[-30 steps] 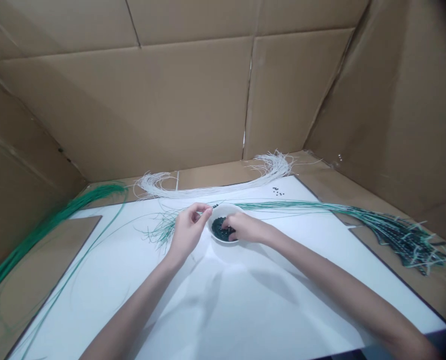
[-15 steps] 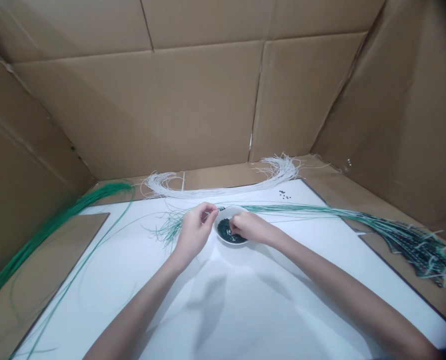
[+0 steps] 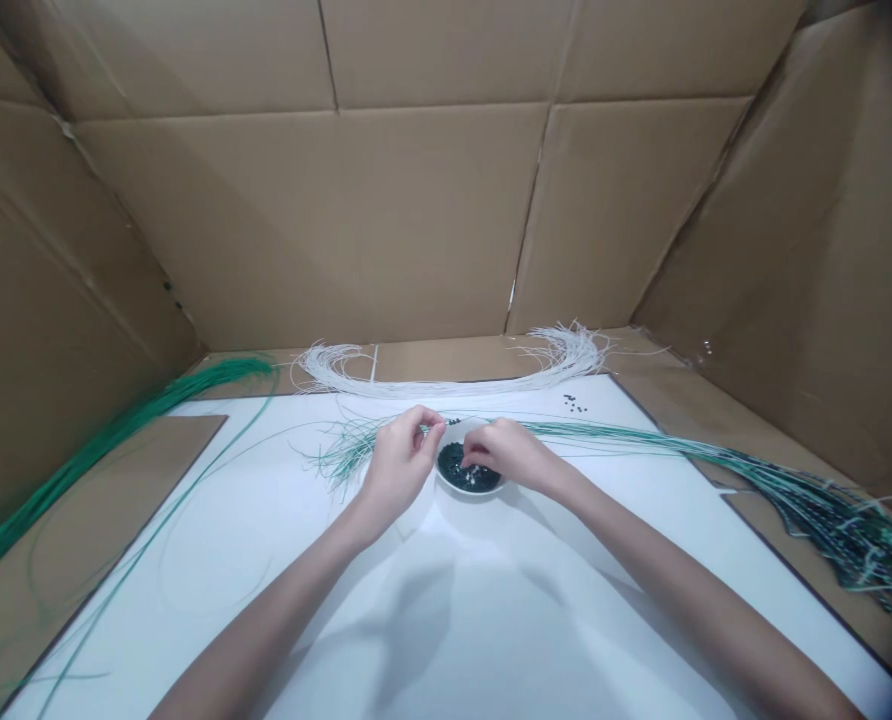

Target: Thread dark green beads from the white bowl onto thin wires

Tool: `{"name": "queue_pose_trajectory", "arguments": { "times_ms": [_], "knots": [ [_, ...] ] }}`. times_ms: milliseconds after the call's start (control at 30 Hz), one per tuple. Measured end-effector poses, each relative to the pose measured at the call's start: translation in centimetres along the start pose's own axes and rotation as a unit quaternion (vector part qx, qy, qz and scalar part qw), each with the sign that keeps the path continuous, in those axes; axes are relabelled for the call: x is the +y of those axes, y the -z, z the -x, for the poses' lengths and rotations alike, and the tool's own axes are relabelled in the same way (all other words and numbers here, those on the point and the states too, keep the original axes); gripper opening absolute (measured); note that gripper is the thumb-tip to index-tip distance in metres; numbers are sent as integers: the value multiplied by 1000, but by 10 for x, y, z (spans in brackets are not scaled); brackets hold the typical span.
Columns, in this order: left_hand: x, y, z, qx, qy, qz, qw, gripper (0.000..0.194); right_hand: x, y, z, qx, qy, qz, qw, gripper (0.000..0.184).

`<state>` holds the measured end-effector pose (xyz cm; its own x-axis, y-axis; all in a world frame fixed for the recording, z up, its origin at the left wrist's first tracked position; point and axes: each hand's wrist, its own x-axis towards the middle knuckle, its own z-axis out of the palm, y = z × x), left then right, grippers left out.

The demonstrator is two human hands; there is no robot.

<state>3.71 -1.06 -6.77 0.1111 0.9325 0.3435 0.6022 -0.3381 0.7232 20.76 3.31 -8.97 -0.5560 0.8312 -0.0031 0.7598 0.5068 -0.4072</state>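
A white bowl (image 3: 472,491) of small dark green beads (image 3: 453,470) with a few white ones stands on the white board. My left hand (image 3: 401,455) is at the bowl's left rim, thumb and forefinger pinched on a thin string. A few dark beads (image 3: 453,421) show just past those fingertips. My right hand (image 3: 502,450) reaches into the bowl from the right, fingertips closed together at the beads; whether they hold a bead is too small to tell. Behind both hands runs a bundle of green strings (image 3: 603,432), its loose ends (image 3: 345,455) fanned out at the left.
Cardboard walls (image 3: 416,220) enclose the white board (image 3: 326,640). A bundle of white strings (image 3: 446,388) lies at the back, a green bundle (image 3: 116,450) at the left. Beaded strands (image 3: 843,530) end at the right. Loose dark beads (image 3: 575,404) lie at the back right.
The camera view has shifted slightly. My right hand has lifted a little within the bowl, its fingertips still at the beads. My left hand keeps its pinch beside the bowl.
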Motion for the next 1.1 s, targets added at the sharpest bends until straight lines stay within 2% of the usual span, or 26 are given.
{"name": "queue_pose_trajectory", "arguments": {
  "times_ms": [100,200,300,467,600,767,1100],
  "knots": [
    [3,2,1,19,-19,13,1000,15,-1,13,9,117,42,-146,982,15],
    [9,5,4,60,-44,28,997,15,-1,22,20,195,20,-366,910,16],
    [13,7,7,90,-64,33,993,14,-3,25,29,197,-3,-509,838,23],
    [17,9,12,106,-112,10,988,12,-10,25,31,179,19,-602,778,17],
    [18,7,14,103,-153,-19,983,10,-12,25,29,174,25,-631,756,14],
    [19,5,15,91,-168,-34,981,9,-11,24,30,167,16,-666,727,15],
    [18,4,14,94,-179,-33,979,7,-9,23,30,168,27,-656,735,11]
  ]
}}
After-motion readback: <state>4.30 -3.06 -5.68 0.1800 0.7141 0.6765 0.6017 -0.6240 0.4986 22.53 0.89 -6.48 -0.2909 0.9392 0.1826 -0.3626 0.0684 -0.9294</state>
